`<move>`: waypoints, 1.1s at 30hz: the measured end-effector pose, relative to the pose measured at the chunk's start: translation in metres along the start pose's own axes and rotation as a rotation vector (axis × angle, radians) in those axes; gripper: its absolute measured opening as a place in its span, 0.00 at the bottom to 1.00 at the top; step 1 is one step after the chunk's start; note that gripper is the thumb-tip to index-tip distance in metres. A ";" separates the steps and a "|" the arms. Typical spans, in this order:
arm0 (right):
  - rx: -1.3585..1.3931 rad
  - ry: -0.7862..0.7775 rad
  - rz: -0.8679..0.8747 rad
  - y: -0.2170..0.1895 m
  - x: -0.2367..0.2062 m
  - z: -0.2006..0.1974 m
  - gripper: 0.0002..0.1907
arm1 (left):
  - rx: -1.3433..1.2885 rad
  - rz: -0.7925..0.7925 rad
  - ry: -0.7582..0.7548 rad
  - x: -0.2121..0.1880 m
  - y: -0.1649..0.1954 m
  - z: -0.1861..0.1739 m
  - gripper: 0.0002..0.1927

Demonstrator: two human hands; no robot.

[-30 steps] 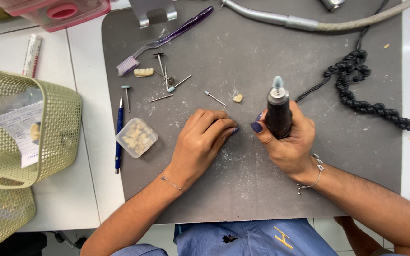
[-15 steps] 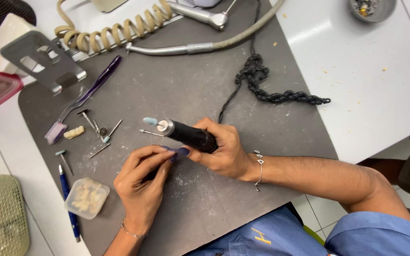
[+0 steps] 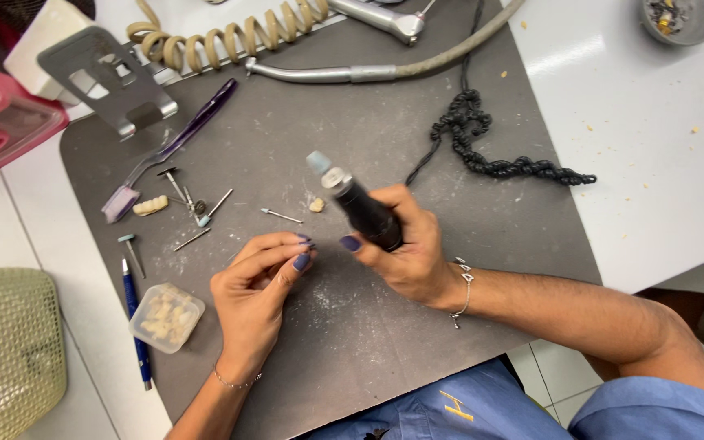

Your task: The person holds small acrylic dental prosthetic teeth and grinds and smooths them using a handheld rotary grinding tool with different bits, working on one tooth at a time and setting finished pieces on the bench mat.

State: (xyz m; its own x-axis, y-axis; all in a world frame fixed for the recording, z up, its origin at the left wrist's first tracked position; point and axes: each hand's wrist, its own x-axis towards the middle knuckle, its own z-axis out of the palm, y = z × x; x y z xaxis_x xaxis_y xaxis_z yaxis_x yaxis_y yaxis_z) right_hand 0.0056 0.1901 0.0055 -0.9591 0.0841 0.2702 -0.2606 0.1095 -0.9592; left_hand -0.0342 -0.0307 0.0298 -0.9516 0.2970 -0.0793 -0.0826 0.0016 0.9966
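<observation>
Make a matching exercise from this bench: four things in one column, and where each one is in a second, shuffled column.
Things:
1. black handpiece
2. blue pen
3. clear box of teeth
4. black coiled cord

Places:
A. right part of the grey mat
B. gripped in the right hand
C. left mat edge, beside the pen
D. on the white table along the mat's left edge

Pairs: 1-B, 2-D, 3-C, 4-A
</observation>
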 end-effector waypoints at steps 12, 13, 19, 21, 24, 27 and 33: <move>0.202 0.158 -0.115 0.010 0.000 -0.006 0.19 | -0.612 -0.206 -0.104 0.003 -0.029 -0.007 0.09; 0.194 0.150 -0.114 0.009 0.000 -0.007 0.19 | -0.613 -0.208 -0.106 0.003 -0.030 -0.008 0.09; 0.196 0.139 -0.105 0.006 0.001 -0.009 0.16 | -0.605 -0.230 -0.109 0.003 -0.035 -0.010 0.06; 0.177 0.136 -0.097 0.005 0.000 -0.011 0.15 | -0.607 -0.226 -0.109 0.003 -0.035 -0.010 0.06; 0.195 0.163 -0.123 0.005 0.000 -0.014 0.15 | -0.637 -0.233 -0.113 0.002 -0.036 -0.010 0.06; 0.161 0.154 -0.210 0.006 -0.002 -0.018 0.18 | -0.672 -0.216 -0.133 0.001 -0.038 -0.007 0.07; 0.057 0.016 -0.197 0.002 -0.006 -0.024 0.21 | -0.680 -0.228 -0.177 -0.002 -0.041 -0.001 0.10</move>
State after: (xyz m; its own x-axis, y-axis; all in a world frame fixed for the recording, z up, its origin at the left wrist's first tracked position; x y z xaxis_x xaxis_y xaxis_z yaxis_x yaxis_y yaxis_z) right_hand 0.0134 0.2140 0.0044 -0.8870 0.0825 0.4543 -0.4496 0.0698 -0.8905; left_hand -0.0296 -0.0319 -0.0106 -0.8315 0.5098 -0.2206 -0.4926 -0.4932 0.7170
